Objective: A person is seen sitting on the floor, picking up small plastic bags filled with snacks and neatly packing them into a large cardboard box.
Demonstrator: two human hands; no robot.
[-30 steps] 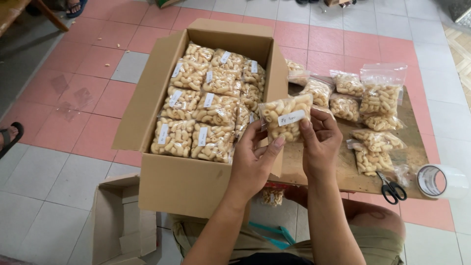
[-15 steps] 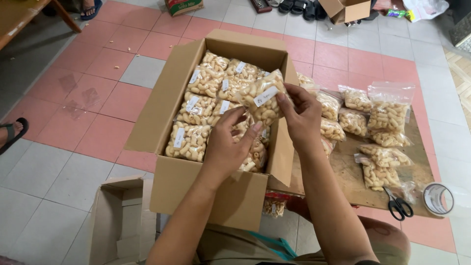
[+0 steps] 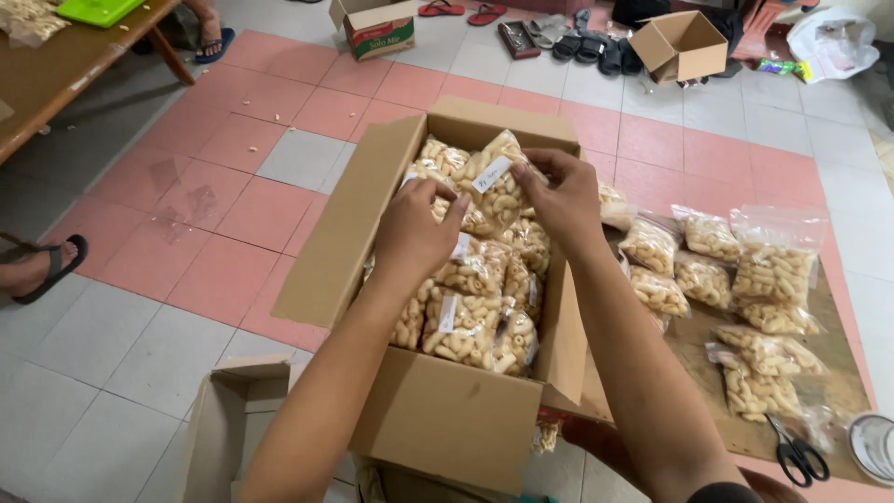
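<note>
A small clear bag of pale curled snacks (image 3: 495,183) with a white label is held between both hands over the far end of a big open cardboard box (image 3: 438,428). My left hand (image 3: 416,228) grips its left side. My right hand (image 3: 557,191) pinches its right side. Inside the box, several packed snack bags (image 3: 466,321) lie in rows, each with a white label.
Several loose snack bags (image 3: 712,275) lie on a brown board (image 3: 843,368) to the right, beside black scissors (image 3: 799,456) and a tape roll (image 3: 875,445). A small empty carton (image 3: 223,428) stands at lower left. Another person's sandalled foot (image 3: 37,270) is at far left; boxes and sandals sit far back.
Both hands carried the snack bag from in front of my body forward over the far end of the box. The camera tilted up, showing more of the floor beyond.
</note>
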